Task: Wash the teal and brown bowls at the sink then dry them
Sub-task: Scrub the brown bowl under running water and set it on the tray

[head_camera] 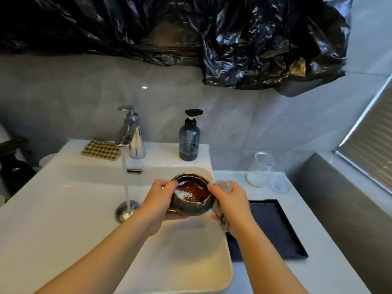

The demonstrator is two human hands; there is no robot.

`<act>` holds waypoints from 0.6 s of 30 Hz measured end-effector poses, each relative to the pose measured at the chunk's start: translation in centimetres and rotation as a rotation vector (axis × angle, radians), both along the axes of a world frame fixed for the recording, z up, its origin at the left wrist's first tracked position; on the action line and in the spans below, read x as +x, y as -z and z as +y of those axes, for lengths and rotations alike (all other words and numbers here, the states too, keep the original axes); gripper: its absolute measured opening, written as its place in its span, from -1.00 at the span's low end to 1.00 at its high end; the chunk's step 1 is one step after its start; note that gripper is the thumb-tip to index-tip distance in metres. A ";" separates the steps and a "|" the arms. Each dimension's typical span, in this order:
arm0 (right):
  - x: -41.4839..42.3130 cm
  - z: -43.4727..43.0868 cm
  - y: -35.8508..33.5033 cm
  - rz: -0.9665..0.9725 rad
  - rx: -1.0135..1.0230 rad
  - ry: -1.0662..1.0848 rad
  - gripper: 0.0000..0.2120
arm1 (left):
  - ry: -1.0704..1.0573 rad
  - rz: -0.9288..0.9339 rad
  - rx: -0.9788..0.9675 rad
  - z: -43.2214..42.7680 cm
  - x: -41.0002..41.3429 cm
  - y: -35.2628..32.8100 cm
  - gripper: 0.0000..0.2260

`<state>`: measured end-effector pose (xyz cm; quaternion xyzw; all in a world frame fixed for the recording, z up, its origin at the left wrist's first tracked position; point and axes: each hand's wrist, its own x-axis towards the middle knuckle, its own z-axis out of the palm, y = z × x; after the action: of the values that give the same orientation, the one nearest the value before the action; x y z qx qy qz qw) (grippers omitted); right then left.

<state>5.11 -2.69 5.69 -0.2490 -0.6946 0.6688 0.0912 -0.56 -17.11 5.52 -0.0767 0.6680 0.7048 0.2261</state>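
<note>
Over right edge of sink (63, 209): bowl (191, 205); along back edge: mat (100, 149), tap (135, 143), bottle (189, 143). On counter (318, 240): tray (273, 228), jar (259, 169) behind.

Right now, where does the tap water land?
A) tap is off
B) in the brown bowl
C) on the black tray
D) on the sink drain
D: the stream falls onto the drain, left of the brown bowl that the left hand holds.

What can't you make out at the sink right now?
Head view only.
1. Teal bowl: nowhere in frame.
2. Brown bowl underside: covered by the left hand.
3. Speckled scrubber: mostly wrapped by the right hand; sponge or cloth, unclear.
4. Dark objects at the left edge: cut off, blurred.
</note>
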 end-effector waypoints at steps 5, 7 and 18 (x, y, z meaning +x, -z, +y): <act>-3.1 -6.2 1.2 -0.064 -0.026 -0.085 -0.67 | -0.143 -0.011 -0.085 -7.3 -2.9 1.8 -0.84; -4.1 -7.9 1.7 -0.077 -0.095 -0.101 -0.69 | -0.201 -0.006 -0.103 -9.2 -4.1 2.4 -0.85; -10.2 -11.5 3.4 -0.003 -0.142 0.167 -0.86 | -0.072 -0.075 0.002 -11.4 -8.6 4.6 -0.81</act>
<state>-5.09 -14.18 2.32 -0.3127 -0.6223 0.7061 0.1279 -9.13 -28.51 0.91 -0.1269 0.6552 0.7097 0.2257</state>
